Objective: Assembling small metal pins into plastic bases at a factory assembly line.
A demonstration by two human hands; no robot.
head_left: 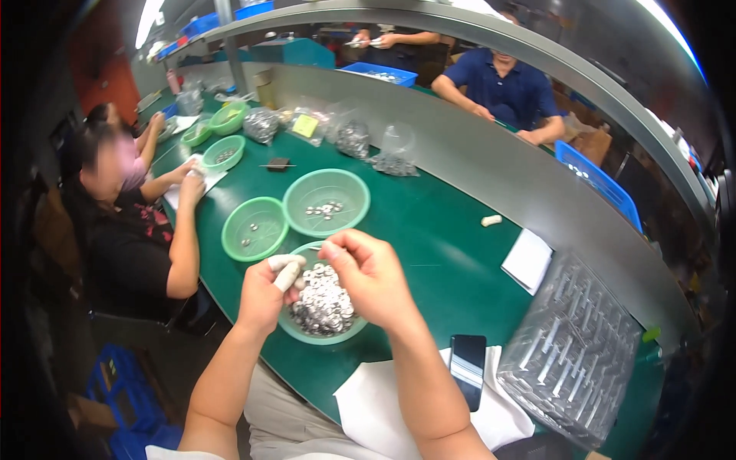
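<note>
A green plastic bowl point(355, 331) heaped with small shiny metal parts point(326, 303) stands close in front of me. Over its left rim is my left hand point(270, 290), its fingers pinched together, with white finger cots on some of them. What they hold, if anything, is too small to name. My right hand point(369, 272) is above the bowl's right side, thumb and forefinger pressed together near a thin pale sliver I cannot identify. Just beyond are two more green bowls, the left bowl point(257, 203) and the larger bowl point(327, 180), each with a few metal parts inside.
At the right lie stacked clear plastic trays point(571, 345), a dark phone point(468, 368) on white cloth point(376, 399), and a white pad point(527, 261). Bags of parts point(353, 138) line the metal divider point(460, 172). A co-worker point(130, 207) sits at left; another point(502, 92) sits beyond the divider.
</note>
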